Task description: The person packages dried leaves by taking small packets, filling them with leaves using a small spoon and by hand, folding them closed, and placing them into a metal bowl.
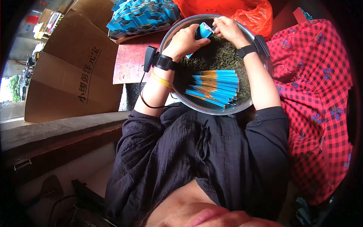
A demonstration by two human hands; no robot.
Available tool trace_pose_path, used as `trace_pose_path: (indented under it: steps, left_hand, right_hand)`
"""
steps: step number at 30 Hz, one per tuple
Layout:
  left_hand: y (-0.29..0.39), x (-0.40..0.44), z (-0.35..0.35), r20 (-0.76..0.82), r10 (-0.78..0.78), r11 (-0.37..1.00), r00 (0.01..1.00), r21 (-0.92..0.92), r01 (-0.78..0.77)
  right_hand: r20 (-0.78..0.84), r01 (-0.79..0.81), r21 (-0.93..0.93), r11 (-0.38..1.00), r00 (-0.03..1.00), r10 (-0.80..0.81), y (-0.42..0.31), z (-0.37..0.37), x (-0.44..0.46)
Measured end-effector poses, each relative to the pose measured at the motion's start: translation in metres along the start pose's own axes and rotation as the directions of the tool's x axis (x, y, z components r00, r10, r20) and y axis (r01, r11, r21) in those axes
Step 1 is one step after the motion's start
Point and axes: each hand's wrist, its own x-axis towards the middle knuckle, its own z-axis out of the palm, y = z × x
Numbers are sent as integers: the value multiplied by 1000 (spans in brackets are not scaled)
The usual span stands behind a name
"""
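Note:
My left hand [185,41] is closed around a small blue paper packet [204,31], held upright over a metal basin [227,111]. At the packet's top, my right hand [228,31] has its fingers pinched together. Something small and shiny shows by those fingertips, too small to make out. Dark green dried leaves [228,56] fill much of the basin. On them, towards my body, lies a fanned bundle of flat blue and gold packets [217,86]. Each wrist wears a black strap with a device.
Many blue packets [141,17] stand crowded in a tray beyond the basin, left, by a red tabletop [130,58]. An orange-red plastic bag [255,17] lies behind the basin. A large cardboard box [68,64] stands left; red checked cloth [310,98] spreads right. A cable hangs from my left wrist.

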Motion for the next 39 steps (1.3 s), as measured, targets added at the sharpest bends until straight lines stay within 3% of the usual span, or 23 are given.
trace_pose_path:
  steps: [6, 7, 9, 12, 13, 14, 20, 30, 36, 38, 39]
  left_hand:
    - [5, -1, -7, 101, -94, 994, 991, -46, 99]
    - [5, -1, -6, 104, -95, 994, 990, -49, 100]
    - [6, -1, -7, 107, -96, 994, 990, -44, 101]
    - [3, -2, -3, 60, -58, 998, 997, -26, 60]
    - [2, -2, -1, 11, -16, 1000, 1000, -14, 16]
    - [2, -2, -1, 13, -14, 1000, 1000, -14, 14]
    - [-1, -1, 1, -24, 30, 999, 999, -27, -30]
    - [-1, -1, 0, -10, 24, 1000, 1000, 2, -24]
    - [-1, -1, -1, 1, 1, 1000, 1000, -13, -1]
    - [0, 0, -2, 1, -4, 1000, 1000, -11, 4]
    - [2, 0, -5, 51, -38, 999, 998, -27, 40]
  right_hand:
    - [-306, 168, -115, 979, 931, -196, -12, -27, -1]
    - [-307, 168, -115, 979, 931, -195, -14, -28, -2]
    - [-332, 312, -13, 950, 895, -298, -17, -29, -3]
    - [-279, 368, -81, 926, 884, -376, -24, -17, -9]
    - [-237, 342, -204, 917, 892, -386, -36, -12, -18]
    - [-232, 419, -355, 836, 827, -513, -37, -7, -20]
    - [-168, 552, -510, 660, 688, -706, -51, 1, -32]
    - [-110, 592, -569, 570, 632, -767, -50, 2, -31]
    - [-251, 482, -498, 720, 715, -652, -52, -15, -29]
    - [-265, 465, -517, 719, 711, -651, -38, -23, -20]
    - [-241, 383, -573, 724, 766, -596, -35, -25, -18]
